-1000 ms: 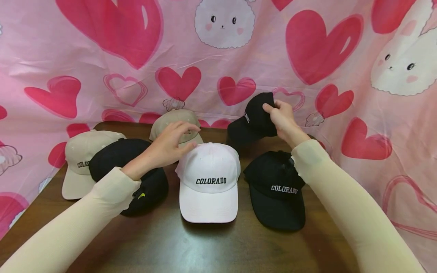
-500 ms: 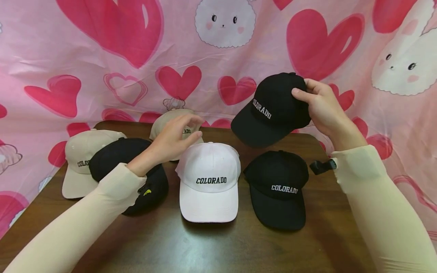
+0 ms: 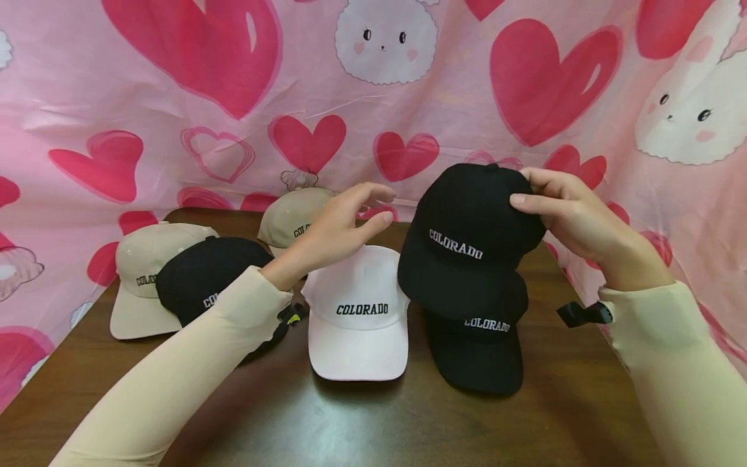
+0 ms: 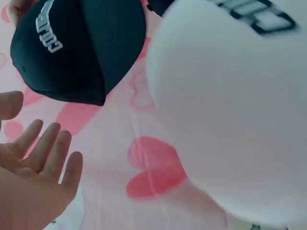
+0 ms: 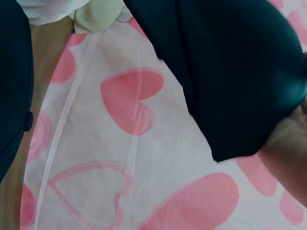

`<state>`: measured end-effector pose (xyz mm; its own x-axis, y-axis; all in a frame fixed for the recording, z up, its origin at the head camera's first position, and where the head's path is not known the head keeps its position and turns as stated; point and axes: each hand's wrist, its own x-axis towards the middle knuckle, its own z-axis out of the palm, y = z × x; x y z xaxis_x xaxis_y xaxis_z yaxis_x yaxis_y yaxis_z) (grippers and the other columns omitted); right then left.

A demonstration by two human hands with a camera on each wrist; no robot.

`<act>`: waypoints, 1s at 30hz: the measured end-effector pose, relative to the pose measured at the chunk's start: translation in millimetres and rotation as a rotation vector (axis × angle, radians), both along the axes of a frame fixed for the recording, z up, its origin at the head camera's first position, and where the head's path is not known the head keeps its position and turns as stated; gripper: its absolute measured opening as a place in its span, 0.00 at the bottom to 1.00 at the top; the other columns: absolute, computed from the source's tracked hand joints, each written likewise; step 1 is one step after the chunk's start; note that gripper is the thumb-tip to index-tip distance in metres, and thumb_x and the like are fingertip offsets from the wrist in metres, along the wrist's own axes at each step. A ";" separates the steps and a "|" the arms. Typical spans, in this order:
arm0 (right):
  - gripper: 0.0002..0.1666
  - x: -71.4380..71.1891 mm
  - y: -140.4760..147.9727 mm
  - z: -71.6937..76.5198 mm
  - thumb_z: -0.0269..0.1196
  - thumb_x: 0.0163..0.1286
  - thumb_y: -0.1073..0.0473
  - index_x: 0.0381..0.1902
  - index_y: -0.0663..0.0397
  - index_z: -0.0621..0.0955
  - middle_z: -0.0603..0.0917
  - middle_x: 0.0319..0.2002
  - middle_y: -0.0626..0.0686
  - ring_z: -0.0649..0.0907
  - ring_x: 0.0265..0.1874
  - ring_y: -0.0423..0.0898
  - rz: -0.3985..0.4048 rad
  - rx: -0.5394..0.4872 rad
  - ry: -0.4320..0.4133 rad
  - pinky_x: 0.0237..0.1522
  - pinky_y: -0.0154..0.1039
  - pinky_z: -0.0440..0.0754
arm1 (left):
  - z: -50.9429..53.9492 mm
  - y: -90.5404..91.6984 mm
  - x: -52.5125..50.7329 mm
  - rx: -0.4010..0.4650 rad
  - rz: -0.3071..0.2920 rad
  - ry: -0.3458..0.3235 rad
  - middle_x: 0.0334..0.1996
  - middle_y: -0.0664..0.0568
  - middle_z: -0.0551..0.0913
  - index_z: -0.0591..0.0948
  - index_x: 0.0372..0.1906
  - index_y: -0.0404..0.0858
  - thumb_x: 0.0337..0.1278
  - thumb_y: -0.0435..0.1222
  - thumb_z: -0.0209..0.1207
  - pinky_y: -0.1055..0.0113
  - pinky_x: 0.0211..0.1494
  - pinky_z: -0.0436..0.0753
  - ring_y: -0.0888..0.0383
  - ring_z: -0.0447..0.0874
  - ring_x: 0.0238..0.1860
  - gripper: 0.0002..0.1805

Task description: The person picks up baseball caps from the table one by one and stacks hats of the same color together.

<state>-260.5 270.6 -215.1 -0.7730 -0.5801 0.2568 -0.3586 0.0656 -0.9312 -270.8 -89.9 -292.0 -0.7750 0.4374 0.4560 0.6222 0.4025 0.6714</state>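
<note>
A black COLORADO cap (image 3: 467, 214) is raised off the table, its right side pinched by my right hand (image 3: 574, 211), thumb in front. Below and partly behind it, a second black cap (image 3: 478, 363) lies on the table. My left hand (image 3: 344, 224) hovers above and behind the white COLORADO cap (image 3: 358, 324), fingers loosely bent, holding nothing. In the left wrist view that hand (image 4: 43, 167) is apart from the held cap (image 4: 67, 52), with the white cap (image 4: 225, 120) filling the right. The right wrist view shows the held cap (image 5: 240, 72) against the right hand (image 5: 288, 148).
At the left, a black cap (image 3: 204, 266) overlaps a beige cap (image 3: 140, 305). Another beige cap (image 3: 292, 214) sits at the back, partly behind my left hand. The brown wooden table (image 3: 350, 428) ends at a pink heart-patterned cloth (image 3: 455, 97) hanging behind.
My right hand lifted the black cap from the back of the table, then brought it forward and down in front of the other black cap. My left hand moved right.
</note>
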 end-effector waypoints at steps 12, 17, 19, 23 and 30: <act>0.17 8.1 12.5 -12.7 0.48 0.74 0.79 0.54 0.66 0.79 0.86 0.42 0.58 0.86 0.40 0.55 0.292 0.227 0.093 0.47 0.45 0.87 | -3.9 43.3 -10.0 0.048 -0.268 -0.166 0.72 0.56 0.76 0.69 0.79 0.46 0.76 0.48 0.61 0.60 0.74 0.75 0.59 0.76 0.70 0.33; 0.19 8.7 15.2 -17.4 0.50 0.75 0.78 0.58 0.65 0.79 0.87 0.45 0.59 0.88 0.42 0.56 0.329 0.302 0.069 0.47 0.47 0.88 | -10.6 49.8 -8.3 0.040 -0.385 -0.270 0.65 0.59 0.80 0.73 0.75 0.50 0.76 0.47 0.61 0.64 0.70 0.76 0.62 0.79 0.63 0.27; 0.19 8.6 17.0 -19.3 0.50 0.76 0.77 0.58 0.64 0.79 0.88 0.46 0.59 0.88 0.43 0.57 0.310 0.327 0.045 0.48 0.47 0.88 | -13.2 50.7 -7.4 0.048 -0.430 -0.316 0.60 0.57 0.83 0.76 0.72 0.49 0.76 0.45 0.62 0.62 0.69 0.78 0.59 0.81 0.60 0.24; 0.19 8.6 24.6 -22.9 0.51 0.77 0.76 0.59 0.63 0.79 0.88 0.47 0.58 0.88 0.45 0.55 0.257 0.359 0.010 0.51 0.46 0.88 | -16.7 52.5 -5.6 0.082 -0.506 -0.408 0.54 0.52 0.84 0.78 0.66 0.46 0.72 0.40 0.66 0.59 0.65 0.81 0.53 0.83 0.55 0.22; 0.17 10.8 42.4 -28.3 0.52 0.78 0.74 0.58 0.59 0.80 0.88 0.45 0.57 0.88 0.43 0.55 0.171 0.423 0.043 0.50 0.43 0.87 | -20.9 62.6 -3.4 0.169 -0.555 -0.504 0.55 0.47 0.83 0.78 0.65 0.42 0.70 0.36 0.67 0.57 0.64 0.82 0.49 0.83 0.56 0.22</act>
<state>-249.7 313.0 -243.4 -0.6506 -0.7594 -0.0005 -0.4351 0.3733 -0.8193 -274.2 -27.3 -312.9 -0.5944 0.7787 0.2008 0.3052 -0.0125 0.9522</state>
